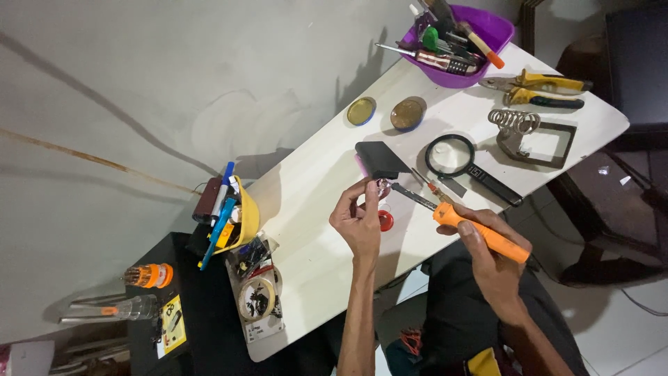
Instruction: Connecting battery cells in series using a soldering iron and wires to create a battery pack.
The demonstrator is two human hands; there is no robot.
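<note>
Right hand (487, 257): I see it wrapped around the orange soldering iron (480, 233); stiff, light, hot-tipped, so grip the handle.
Left hand (358, 216): pinching a tiny part (382, 186), probably fragile, at the iron's tip.
Worktop (313, 209): magnifier (456, 159) beyond the iron.

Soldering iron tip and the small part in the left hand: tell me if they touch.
Cannot tell. In the head view the soldering iron, held in the right hand, points its tip right at the small part pinched by the left hand; contact is too small to resolve.
</note>
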